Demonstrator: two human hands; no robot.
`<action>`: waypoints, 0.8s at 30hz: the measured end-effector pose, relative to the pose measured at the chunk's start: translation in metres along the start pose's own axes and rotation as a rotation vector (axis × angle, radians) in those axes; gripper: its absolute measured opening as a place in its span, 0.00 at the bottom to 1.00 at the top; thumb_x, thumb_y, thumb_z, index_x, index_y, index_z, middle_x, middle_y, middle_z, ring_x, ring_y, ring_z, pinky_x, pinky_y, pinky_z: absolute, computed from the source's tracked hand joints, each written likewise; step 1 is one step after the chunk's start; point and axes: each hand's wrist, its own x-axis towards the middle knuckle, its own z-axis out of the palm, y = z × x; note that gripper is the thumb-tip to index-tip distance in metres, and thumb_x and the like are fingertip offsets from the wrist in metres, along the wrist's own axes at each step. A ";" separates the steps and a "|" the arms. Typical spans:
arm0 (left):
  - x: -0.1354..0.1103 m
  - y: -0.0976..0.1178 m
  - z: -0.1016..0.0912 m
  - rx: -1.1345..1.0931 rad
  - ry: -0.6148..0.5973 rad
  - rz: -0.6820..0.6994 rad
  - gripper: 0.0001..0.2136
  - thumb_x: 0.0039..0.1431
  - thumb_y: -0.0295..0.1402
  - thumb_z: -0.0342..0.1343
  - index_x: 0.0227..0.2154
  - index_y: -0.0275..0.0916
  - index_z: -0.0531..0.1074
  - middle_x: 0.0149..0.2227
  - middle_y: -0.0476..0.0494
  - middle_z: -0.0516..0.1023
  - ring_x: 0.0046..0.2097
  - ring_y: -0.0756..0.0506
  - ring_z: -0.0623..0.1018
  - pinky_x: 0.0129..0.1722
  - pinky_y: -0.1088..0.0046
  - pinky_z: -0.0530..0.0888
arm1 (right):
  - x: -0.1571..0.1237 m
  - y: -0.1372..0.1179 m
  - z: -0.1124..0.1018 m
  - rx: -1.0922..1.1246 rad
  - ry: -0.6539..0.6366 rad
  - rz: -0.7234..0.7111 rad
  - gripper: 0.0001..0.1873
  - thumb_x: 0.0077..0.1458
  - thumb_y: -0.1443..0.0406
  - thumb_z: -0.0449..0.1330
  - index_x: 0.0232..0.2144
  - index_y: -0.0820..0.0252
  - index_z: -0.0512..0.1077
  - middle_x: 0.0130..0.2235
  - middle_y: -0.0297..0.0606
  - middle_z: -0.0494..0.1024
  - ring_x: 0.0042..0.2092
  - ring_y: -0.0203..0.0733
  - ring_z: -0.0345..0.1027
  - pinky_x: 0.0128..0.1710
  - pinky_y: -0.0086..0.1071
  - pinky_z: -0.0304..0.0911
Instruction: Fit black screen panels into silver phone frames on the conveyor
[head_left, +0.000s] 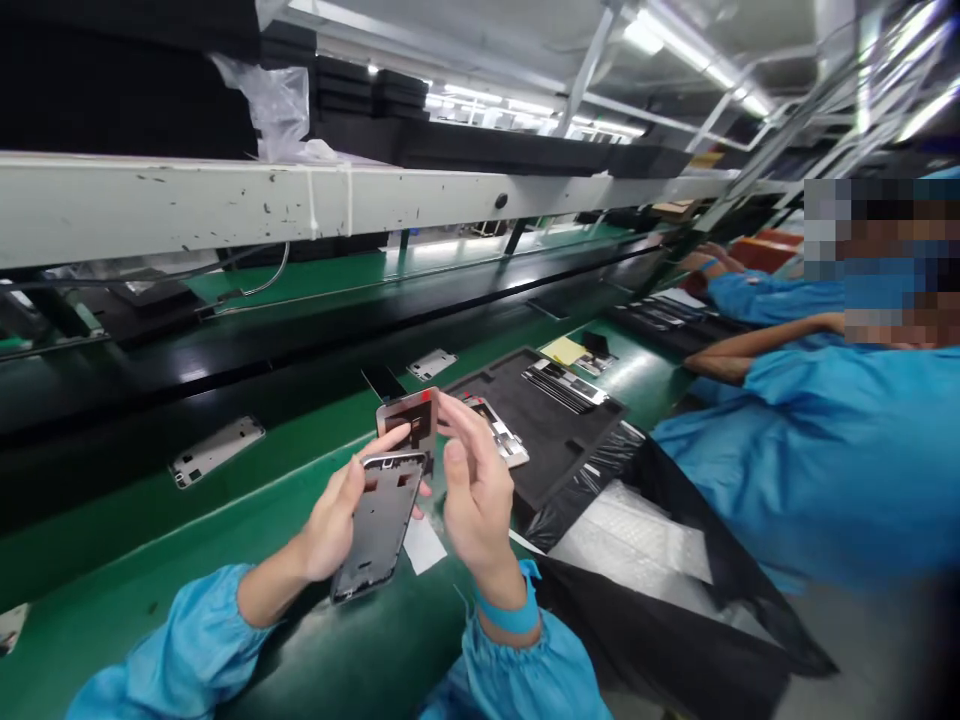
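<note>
My left hand (337, 520) grips a dark phone frame (379, 525) with a silver rim, tilted up over the green bench. My right hand (472, 490) pinches a small coppery sheet with a dark patch (409, 417), held just above the frame's top end. A white slip (424, 545) lies on the bench under my hands.
A black foam tray (555, 420) with phone parts lies right of my hands, and one metal frame (502, 435) rests on its near edge. More frames (216, 450) ride the dark conveyor behind. Co-workers in blue sleeves (787, 440) sit close on the right.
</note>
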 end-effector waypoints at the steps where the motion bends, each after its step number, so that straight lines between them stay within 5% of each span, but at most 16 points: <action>1: -0.001 -0.003 -0.002 0.074 0.008 0.059 0.36 0.75 0.60 0.47 0.74 0.41 0.65 0.62 0.28 0.80 0.46 0.40 0.86 0.45 0.65 0.82 | 0.004 -0.003 0.005 0.002 0.002 -0.004 0.18 0.77 0.57 0.55 0.61 0.50 0.76 0.65 0.46 0.77 0.66 0.52 0.72 0.65 0.53 0.72; 5: 0.002 -0.014 -0.008 0.346 -0.003 0.360 0.28 0.79 0.50 0.45 0.74 0.47 0.67 0.79 0.34 0.58 0.68 0.31 0.75 0.59 0.59 0.80 | 0.010 -0.009 0.029 0.069 0.111 0.030 0.15 0.75 0.57 0.58 0.56 0.53 0.78 0.61 0.46 0.80 0.62 0.51 0.77 0.63 0.51 0.74; 9: 0.003 -0.017 -0.009 0.472 -0.005 0.504 0.26 0.80 0.44 0.44 0.76 0.46 0.64 0.77 0.34 0.61 0.76 0.30 0.64 0.70 0.51 0.71 | 0.013 -0.009 0.042 0.081 0.230 0.105 0.12 0.72 0.55 0.61 0.47 0.56 0.77 0.54 0.45 0.82 0.57 0.50 0.79 0.61 0.49 0.74; 14: 0.004 -0.011 -0.007 0.421 -0.063 0.473 0.27 0.75 0.47 0.55 0.69 0.36 0.74 0.75 0.25 0.64 0.76 0.27 0.63 0.78 0.43 0.57 | 0.021 -0.012 0.038 0.099 0.254 0.097 0.14 0.70 0.54 0.62 0.34 0.54 0.69 0.43 0.39 0.76 0.47 0.45 0.78 0.54 0.45 0.74; 18: 0.011 0.006 -0.020 0.273 0.115 0.366 0.29 0.65 0.52 0.67 0.59 0.34 0.82 0.69 0.24 0.70 0.69 0.25 0.72 0.73 0.49 0.66 | 0.018 0.001 0.026 0.156 0.227 0.031 0.13 0.71 0.56 0.61 0.34 0.53 0.69 0.46 0.39 0.75 0.50 0.45 0.75 0.55 0.43 0.71; 21: 0.018 0.028 -0.041 0.194 0.378 0.382 0.30 0.67 0.53 0.64 0.64 0.38 0.78 0.57 0.30 0.81 0.52 0.33 0.84 0.52 0.60 0.82 | 0.005 0.033 0.027 0.061 0.051 0.130 0.14 0.70 0.55 0.61 0.33 0.54 0.69 0.48 0.40 0.77 0.53 0.46 0.74 0.55 0.43 0.70; 24: 0.020 0.053 -0.057 0.066 0.412 0.372 0.32 0.75 0.58 0.48 0.67 0.41 0.73 0.41 0.36 0.86 0.37 0.39 0.86 0.38 0.63 0.84 | -0.021 0.074 0.046 -0.112 -0.355 0.369 0.16 0.67 0.54 0.61 0.29 0.55 0.69 0.44 0.41 0.79 0.48 0.46 0.75 0.49 0.40 0.71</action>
